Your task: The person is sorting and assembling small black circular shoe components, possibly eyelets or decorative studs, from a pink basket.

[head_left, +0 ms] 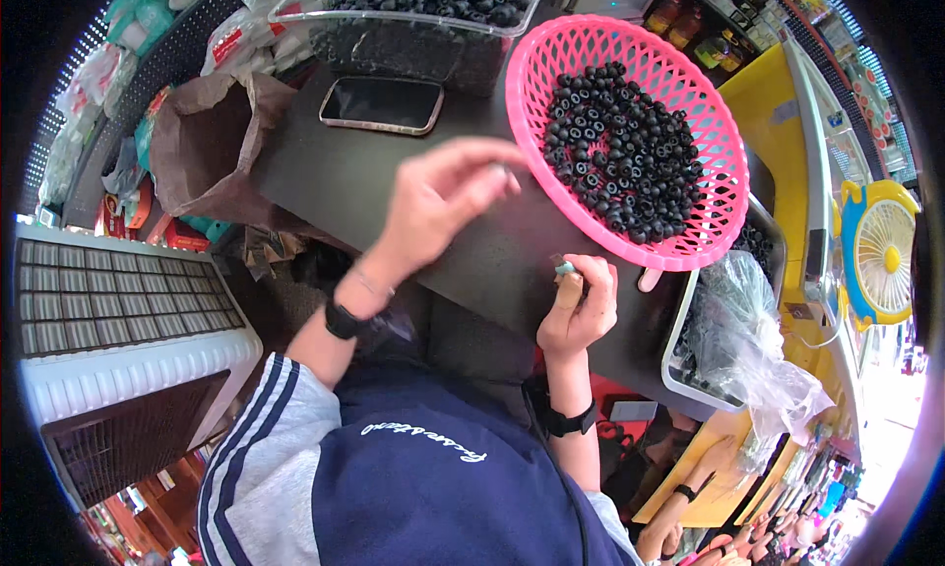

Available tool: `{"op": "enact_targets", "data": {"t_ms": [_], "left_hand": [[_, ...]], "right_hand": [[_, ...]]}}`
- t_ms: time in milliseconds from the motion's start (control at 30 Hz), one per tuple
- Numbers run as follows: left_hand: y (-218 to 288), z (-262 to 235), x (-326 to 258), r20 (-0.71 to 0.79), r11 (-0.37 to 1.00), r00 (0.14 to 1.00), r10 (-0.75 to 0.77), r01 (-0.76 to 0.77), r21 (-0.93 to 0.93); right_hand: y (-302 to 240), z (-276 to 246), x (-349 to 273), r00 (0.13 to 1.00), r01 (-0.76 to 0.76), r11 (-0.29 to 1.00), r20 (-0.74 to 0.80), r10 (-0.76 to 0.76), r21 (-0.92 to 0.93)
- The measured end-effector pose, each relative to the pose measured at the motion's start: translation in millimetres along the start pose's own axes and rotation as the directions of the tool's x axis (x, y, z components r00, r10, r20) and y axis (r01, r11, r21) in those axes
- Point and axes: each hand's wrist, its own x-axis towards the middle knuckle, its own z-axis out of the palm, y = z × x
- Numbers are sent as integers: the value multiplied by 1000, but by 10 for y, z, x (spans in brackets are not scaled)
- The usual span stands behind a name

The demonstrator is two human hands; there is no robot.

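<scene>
Left hand [448, 200] half-curled, its contents too blurred to tell, and right hand [581, 305] pinching a small pale-blue object [564, 268], near the far-right pink basket [669, 260], whose black rings [630, 143] seem placed for easy reach.

The navy shirt [423, 487] has striped grey sleeves [295, 448].

Hands [433, 207] near pink basket [630, 252] of black pieces [622, 153], right hand [583, 315] pinching teal object [564, 268]

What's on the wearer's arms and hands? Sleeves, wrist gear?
Left hand: ungloved, black watch-like band at the wrist. Right hand: ungloved, black wristband. Sleeves are grey; the left sleeve is short with dark navy stripes.
</scene>
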Motion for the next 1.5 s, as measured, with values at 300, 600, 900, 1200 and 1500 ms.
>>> {"op": "enact_targets", "data": {"t_ms": [300, 600, 900, 1200, 1500], "left_hand": [[986, -631, 1246, -11, 563, 937, 349, -200, 802], [297, -59, 1388, 555, 331, 823, 120, -560, 759], [-3, 602, 1302, 678, -225, 735, -13, -663, 714], [-416, 538, 1478, 675, 432, 726, -133, -570, 699], [-182, 542, 1426, 587, 365, 784, -202, -496, 788]], "right_hand": [[-33, -20, 27, 999, -44, 999, -9, 44, 11], [-44, -6, 82, 1000, -1, 1000, 14, 1, -6], [-69, -35, 96, 999, 24, 1000, 28, -24, 11], [-82, -48, 108, 999, 19, 1000, 45, -21, 25], [-75, -25, 104, 999, 26, 999, 22, -27, 29]]}}
